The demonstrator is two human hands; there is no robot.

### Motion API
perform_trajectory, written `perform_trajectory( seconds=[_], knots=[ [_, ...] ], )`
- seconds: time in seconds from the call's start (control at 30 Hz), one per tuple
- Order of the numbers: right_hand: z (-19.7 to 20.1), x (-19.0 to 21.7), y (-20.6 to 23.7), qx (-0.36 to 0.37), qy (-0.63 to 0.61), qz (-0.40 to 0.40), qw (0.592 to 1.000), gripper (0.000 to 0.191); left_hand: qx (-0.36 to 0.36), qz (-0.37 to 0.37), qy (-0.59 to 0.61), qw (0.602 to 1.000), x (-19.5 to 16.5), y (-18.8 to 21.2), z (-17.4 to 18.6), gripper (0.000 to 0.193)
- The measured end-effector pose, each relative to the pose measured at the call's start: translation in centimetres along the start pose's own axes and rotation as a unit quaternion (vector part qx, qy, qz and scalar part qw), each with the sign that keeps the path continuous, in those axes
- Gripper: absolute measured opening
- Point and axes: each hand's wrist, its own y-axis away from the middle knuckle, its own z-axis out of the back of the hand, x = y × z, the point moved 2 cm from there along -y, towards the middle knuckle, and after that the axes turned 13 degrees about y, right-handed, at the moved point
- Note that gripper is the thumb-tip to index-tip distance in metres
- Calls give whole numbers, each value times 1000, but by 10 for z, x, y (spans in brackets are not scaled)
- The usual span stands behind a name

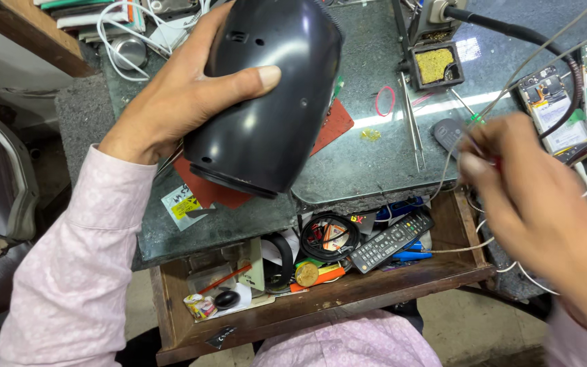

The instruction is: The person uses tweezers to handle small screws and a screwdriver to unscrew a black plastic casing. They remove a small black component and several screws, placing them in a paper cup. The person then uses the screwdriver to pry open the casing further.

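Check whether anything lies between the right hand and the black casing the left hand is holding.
Nothing solid blocks the way. Between the right hand and the black casing held by the left hand lies open glass desktop, with only tweezers and a red rubber band lying flat. Thin wires hang at the right hand's fingers.

glossy black plastic shell point(266, 102), smooth polished stone worktop point(361, 156), worn wooden drawer point(321, 302)

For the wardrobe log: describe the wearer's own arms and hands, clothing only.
Both arms wear long sleeves of pale pink fabric with a faint woven pattern, reaching to the wrists. The left hand and right hand are bare: no gloves, and no rings or watch visible. The right hand is motion-blurred, so fine detail there is unclear.
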Motion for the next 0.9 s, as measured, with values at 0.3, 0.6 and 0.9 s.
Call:
perform_trajectory(
  seconds=[0.3,0.6,0.9],
  knots=[
    [-81,-15,-94,-148,-72,23,986,12,2,15,-9,1000,-3,-4,1,98],
    [-95,-14,-108,-119,-1,19,993,11,35,42,-26,998,-3,-14,12,101],
    [-96,-21,-110,-154,-150,31,976,8,61,53,-35,996,-4,-25,16,99]
  ],
)
